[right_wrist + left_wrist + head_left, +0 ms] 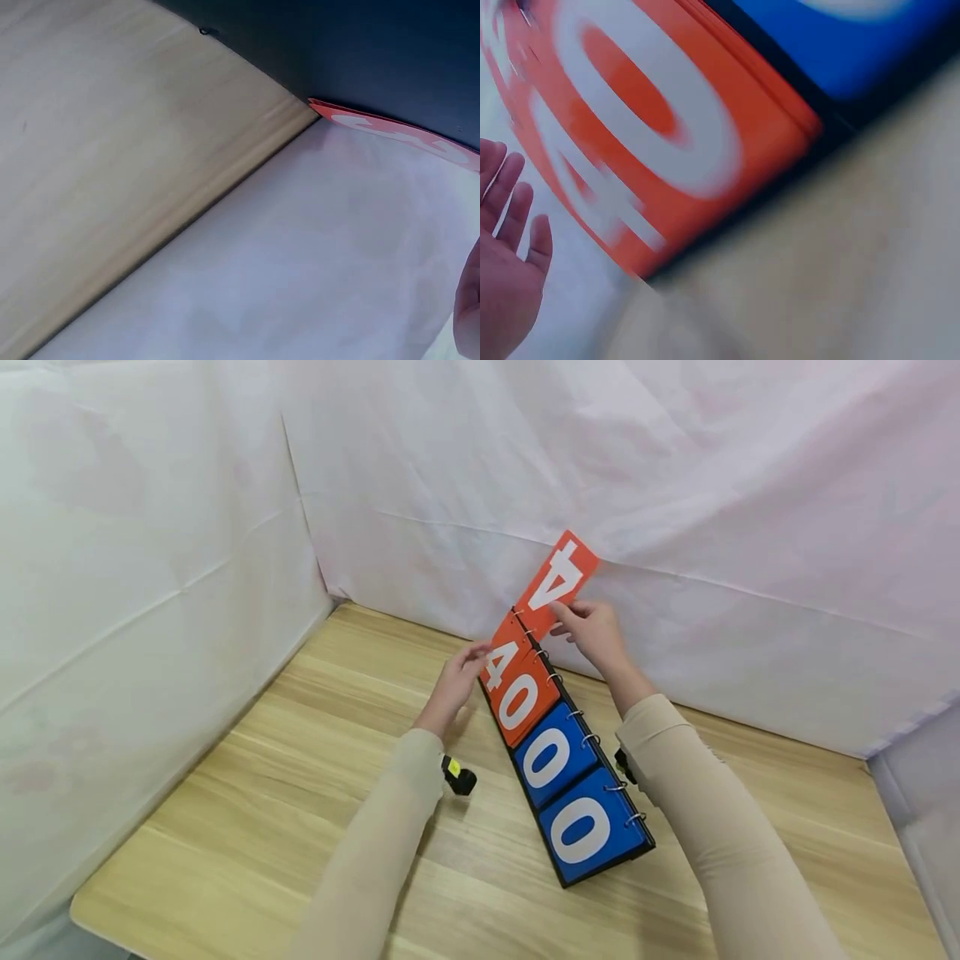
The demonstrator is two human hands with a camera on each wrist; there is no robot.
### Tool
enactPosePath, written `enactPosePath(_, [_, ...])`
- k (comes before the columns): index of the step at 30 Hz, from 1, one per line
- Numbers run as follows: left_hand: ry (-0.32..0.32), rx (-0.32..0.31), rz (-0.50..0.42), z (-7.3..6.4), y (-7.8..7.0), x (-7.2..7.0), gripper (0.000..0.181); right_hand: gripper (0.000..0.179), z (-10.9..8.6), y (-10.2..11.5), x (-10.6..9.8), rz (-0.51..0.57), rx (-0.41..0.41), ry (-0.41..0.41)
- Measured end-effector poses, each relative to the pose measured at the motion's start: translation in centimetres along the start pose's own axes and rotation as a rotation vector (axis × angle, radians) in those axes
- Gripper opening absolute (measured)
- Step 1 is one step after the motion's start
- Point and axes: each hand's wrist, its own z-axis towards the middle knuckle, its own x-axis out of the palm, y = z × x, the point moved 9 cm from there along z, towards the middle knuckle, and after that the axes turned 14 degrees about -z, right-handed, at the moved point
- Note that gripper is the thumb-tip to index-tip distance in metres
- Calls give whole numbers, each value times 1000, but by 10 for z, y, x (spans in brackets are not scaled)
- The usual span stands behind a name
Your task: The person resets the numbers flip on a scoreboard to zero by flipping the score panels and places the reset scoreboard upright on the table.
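A tabletop flip scoreboard [572,781] stands at a slant on the table, with two red and two blue number cards facing up. A red number card [557,578] marked 4 is turned up past the top rings. My right hand [596,631] pinches its edge between thumb and finger. My left hand [456,685] is at the outer edge of the front red 4 card [501,664]; the left wrist view has that hand [510,232] with fingers spread straight beside the cards. In the right wrist view, a red card [397,133] shows behind the board's dark back [390,60].
The wooden table [300,777] meets a white cloth wall [420,485] close behind the scoreboard's far end. Another cloth wall [150,568] runs along the left. A black wrist device [459,777] with a yellow label sits by the left cuff.
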Motion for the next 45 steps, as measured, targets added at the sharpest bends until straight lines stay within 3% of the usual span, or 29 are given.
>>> enactPosePath(2, [65, 45, -14, 5, -23, 16, 33, 48, -1, 6, 0, -10, -38, 7])
enactPosePath(4, [125, 52, -17, 9, -39, 31, 38, 48, -2, 9, 3, -23, -67, 33])
enactPosePath(6, [159, 45, -35, 12, -48, 41, 42, 50, -3, 10, 8, -48, -93, 88])
enactPosePath(9, [171, 36, -88, 14, -52, 44, 46, 51, -5, 12, 21, -95, -149, 204])
enactPosePath(13, [138, 62, -300, 12, -55, 35, 54, 49, -10, 12, 36, -134, -204, 345])
enactPosePath(18, [59, 98, -626, 3, -64, 8, 68, 41, -14, 13, 44, -127, -235, 397])
enactPosePath(21, [57, 90, -678, -2, -69, -7, 65, 38, -14, 14, 44, -110, -240, 396])
enactPosePath(23, [36, 59, -656, -4, -68, -19, 57, 38, -14, 13, 45, -95, -239, 400])
enactPosePath(27, [-61, -41, -563, -8, -49, -43, 43, 38, -12, 8, 46, -74, -234, 408])
enactPosePath(31, [-181, -148, -501, -16, -13, -59, 52, 39, -11, 4, 46, -51, -237, 412])
enactPosePath(34, [-261, -171, -492, -21, 12, -65, 62, 39, -11, 3, 46, -23, -242, 405])
enactPosePath(37, [-315, -143, -499, -23, 30, -67, 62, 40, -11, 3, 45, 14, -247, 397])
enactPosePath(40, [-320, -136, -495, -22, 47, -64, 45, 40, -11, 1, 46, 34, -248, 394])
enactPosePath(43, [-281, -158, -485, -21, 61, -58, 27, 41, -11, -4, 47, 40, -251, 397])
enactPosePath(45, [-243, -167, -451, -20, 66, -54, 24, 41, -10, -10, 48, 41, -242, 395])
